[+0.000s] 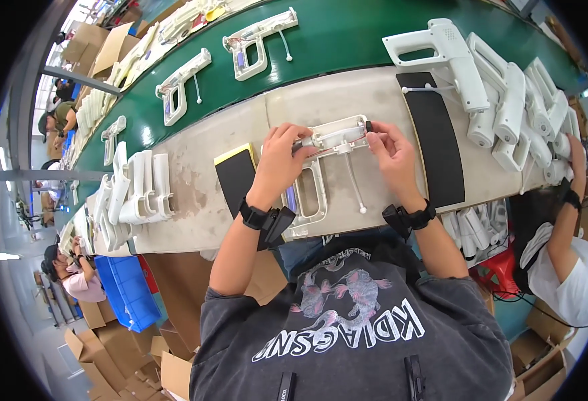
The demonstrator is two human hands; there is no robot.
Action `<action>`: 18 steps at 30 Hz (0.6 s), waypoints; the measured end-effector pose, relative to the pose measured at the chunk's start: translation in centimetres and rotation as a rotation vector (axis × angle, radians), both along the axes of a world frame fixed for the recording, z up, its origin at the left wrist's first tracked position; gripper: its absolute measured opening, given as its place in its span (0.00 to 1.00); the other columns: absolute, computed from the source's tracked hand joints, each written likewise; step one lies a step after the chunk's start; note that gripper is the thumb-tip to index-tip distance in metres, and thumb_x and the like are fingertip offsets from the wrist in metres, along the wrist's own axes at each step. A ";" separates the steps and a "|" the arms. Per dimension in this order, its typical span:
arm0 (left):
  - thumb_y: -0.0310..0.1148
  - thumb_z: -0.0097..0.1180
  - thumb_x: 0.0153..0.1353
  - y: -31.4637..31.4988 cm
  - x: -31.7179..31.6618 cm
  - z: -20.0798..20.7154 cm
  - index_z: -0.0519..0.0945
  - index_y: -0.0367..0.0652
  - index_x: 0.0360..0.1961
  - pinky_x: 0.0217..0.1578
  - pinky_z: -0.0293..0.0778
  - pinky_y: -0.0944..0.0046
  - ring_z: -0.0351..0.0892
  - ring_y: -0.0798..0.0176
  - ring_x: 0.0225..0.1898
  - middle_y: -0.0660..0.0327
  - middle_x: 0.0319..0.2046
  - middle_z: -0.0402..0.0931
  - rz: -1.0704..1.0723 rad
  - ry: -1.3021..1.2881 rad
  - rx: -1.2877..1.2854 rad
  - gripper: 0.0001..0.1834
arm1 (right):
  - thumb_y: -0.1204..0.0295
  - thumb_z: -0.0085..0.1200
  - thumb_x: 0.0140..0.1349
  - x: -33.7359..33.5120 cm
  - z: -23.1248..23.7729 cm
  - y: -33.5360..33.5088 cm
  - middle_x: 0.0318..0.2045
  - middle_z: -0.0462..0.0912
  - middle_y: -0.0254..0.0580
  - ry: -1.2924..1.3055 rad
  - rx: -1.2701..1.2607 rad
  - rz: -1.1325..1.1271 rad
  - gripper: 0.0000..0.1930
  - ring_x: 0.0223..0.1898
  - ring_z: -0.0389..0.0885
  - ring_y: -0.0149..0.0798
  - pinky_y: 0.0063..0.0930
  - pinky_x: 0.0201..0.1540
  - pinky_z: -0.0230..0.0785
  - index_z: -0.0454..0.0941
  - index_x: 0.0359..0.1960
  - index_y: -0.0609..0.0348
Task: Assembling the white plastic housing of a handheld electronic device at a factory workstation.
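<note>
An open white gun-shaped plastic housing half [320, 194] lies in front of me on the bench, its loop handle toward my body. Inside sit a cylindrical part [336, 138], thin red wires and a purple cell [290, 198] in the handle. A thin white tube [354, 180] with a small round end hangs out beside the handle. My left hand [279, 162] is closed at the housing's left end, thumb and fingers on a dark part there. My right hand [394, 155] pinches a small black piece [368, 126] at its right end. The fingers partly hide both ends.
A green conveyor [347, 40] carries several similar open halves [260, 40]. White covers [147, 187] stand at left; assembled white gun-shaped units [447, 63] pile up at right. Black pads [434, 144] flank my work. A co-worker's hand [574, 157] reaches into the right pile.
</note>
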State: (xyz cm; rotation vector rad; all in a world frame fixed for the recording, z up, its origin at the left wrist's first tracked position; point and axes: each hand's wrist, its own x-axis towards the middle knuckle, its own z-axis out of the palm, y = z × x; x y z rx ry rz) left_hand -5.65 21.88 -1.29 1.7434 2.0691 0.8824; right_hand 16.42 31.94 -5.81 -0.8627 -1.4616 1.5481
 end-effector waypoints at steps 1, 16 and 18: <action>0.28 0.68 0.58 0.0 -0.1 0.1 0.83 0.43 0.47 0.50 0.74 0.55 0.76 0.51 0.48 0.59 0.44 0.80 -0.015 0.004 0.005 0.15 | 0.69 0.59 0.72 0.0 0.0 0.0 0.35 0.82 0.29 0.015 0.002 0.001 0.17 0.37 0.75 0.20 0.16 0.44 0.68 0.78 0.57 0.67; 0.29 0.70 0.55 0.0 -0.2 -0.3 0.88 0.45 0.44 0.49 0.75 0.56 0.79 0.52 0.44 0.61 0.39 0.83 -0.085 0.166 0.123 0.14 | 0.74 0.61 0.69 -0.1 1.4 0.1 0.40 0.83 0.33 -0.085 0.109 0.001 0.14 0.37 0.77 0.24 0.21 0.43 0.70 0.82 0.53 0.65; 0.29 0.70 0.55 -0.3 -0.1 -0.3 0.88 0.45 0.44 0.49 0.75 0.55 0.79 0.52 0.45 0.61 0.40 0.83 -0.073 0.201 0.151 0.13 | 0.74 0.62 0.67 -0.5 2.9 0.0 0.41 0.83 0.35 -0.118 0.216 0.037 0.14 0.38 0.78 0.26 0.23 0.43 0.71 0.83 0.52 0.64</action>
